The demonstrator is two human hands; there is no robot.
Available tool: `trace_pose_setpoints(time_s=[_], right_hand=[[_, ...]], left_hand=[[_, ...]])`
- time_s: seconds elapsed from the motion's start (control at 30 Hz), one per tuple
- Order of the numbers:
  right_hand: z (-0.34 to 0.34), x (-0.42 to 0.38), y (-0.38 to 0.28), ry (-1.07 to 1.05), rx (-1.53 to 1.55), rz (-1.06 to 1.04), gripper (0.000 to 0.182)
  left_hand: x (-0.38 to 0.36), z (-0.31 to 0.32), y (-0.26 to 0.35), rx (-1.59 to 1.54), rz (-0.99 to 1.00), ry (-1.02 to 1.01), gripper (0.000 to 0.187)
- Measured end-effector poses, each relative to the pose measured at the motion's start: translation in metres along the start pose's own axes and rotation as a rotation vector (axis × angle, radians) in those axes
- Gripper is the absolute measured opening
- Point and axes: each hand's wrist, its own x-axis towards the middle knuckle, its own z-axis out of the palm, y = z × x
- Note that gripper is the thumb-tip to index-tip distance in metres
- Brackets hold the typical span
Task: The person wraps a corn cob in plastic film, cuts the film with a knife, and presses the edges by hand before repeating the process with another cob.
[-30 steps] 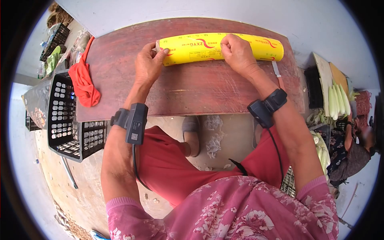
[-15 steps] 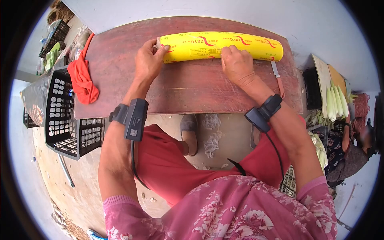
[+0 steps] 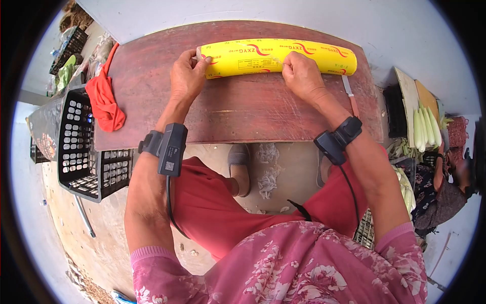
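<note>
A yellow roll of cling film [image 3: 235,58] with red "ZXYG wrap" lettering lies lengthwise across the far part of the dark red wooden table [image 3: 228,121]. My left hand [image 3: 187,76] grips its left end, thumb on the front and fingers curled around the edge. My right hand [image 3: 304,76] is closed in a pinch against the front of the roll, right of its middle. What those fingers pinch, if anything, is hidden. Just beyond the roll's right end, a knife [image 3: 348,90] with a pale blade and a reddish handle rests on the table.
A red cloth [image 3: 105,101] hangs over the table's left edge, beside a black plastic crate [image 3: 78,142]. To the right are pale green long vegetables [image 3: 426,129] by boards, and another person [image 3: 445,197] sits beyond. A white wall [image 3: 283,12] stands behind the table.
My right hand has shifted slightly to the right and up along the roll. The roll has moved a little to the left and away. My left hand keeps its hold.
</note>
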Motion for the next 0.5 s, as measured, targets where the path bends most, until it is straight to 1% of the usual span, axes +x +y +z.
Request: trace_pose_setpoints(time_s=[0.2,0.3,0.4,0.5], right_hand=[[-0.005,-0.002,0.004,0.027,0.044,0.009,0.011],[0.000,-0.004,0.005,0.151,-0.013,-0.144,0.010],[0.005,-0.008,-0.002,0.111,-0.152,-0.170,0.013],[0.008,-0.006,-0.010,0.093,-0.225,-0.146,0.014]], left_hand=[[0.000,0.001,0.000,0.000,0.006,0.008,0.040],[0.000,0.001,0.000,0.009,0.008,0.013,0.039],[-0.001,0.000,0.001,0.013,0.001,0.007,0.039],[0.001,0.003,-0.003,-0.008,0.012,0.024,0.038]])
